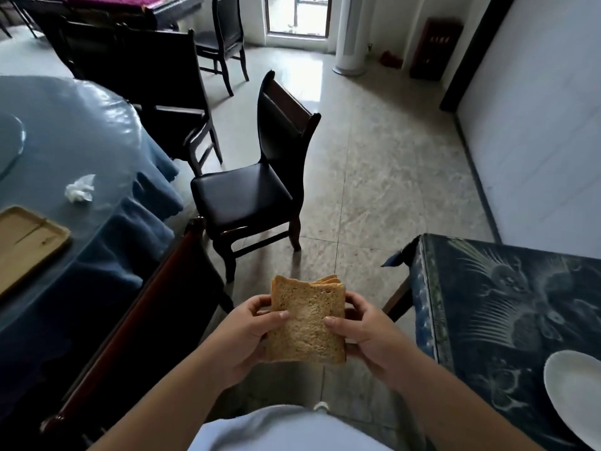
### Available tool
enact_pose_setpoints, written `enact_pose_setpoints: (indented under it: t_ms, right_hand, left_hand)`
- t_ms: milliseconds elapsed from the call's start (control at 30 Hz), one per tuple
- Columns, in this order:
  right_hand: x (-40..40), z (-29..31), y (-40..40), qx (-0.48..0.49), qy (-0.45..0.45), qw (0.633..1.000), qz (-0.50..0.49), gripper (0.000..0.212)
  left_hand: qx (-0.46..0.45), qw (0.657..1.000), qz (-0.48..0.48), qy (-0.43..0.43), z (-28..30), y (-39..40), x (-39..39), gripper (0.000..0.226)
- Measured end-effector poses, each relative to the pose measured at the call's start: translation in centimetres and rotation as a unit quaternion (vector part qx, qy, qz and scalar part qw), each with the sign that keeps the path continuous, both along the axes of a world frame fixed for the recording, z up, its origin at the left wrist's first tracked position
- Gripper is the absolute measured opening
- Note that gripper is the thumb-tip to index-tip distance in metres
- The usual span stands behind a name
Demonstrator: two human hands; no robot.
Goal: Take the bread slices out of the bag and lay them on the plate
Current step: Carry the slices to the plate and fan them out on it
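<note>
A stack of brown bread slices (307,323) is held upright in front of me over the floor. My left hand (250,333) grips its left edge with the thumb on the front slice. My right hand (364,333) grips the right edge the same way. A white plate (575,392) lies on the dark patterned table (487,304) at the lower right, partly cut off by the frame edge. No bag is in view.
A round table with a blue cloth (81,190) stands at the left, bearing a wooden tray (26,242) and a crumpled tissue (79,188). Dark chairs (257,177) stand ahead and beside me. Tiled floor (390,174) stretches to the door.
</note>
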State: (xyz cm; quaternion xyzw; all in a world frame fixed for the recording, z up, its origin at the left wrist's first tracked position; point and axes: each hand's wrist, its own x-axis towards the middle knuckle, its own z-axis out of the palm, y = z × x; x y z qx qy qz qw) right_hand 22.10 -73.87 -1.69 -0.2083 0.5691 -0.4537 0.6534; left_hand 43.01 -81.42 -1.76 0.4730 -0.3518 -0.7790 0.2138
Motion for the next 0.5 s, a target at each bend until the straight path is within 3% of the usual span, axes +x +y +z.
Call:
enact_pose_setpoints:
  t_ms: [267,500]
  right_hand:
    - [-5.5,-0.5,-6.3,0.007,0.000,1.000,-0.019,0.058]
    - [-10.0,-1.6,-11.4,0.009,0.007,0.989,-0.144,0.059]
  left_hand:
    - [0.017,1.000,-0.020,0.010,-0.4,-7.1,-5.6,0.051]
    - [-0.003,0.989,-0.148,-0.012,-1.4,-17.0,-13.0,0.060]
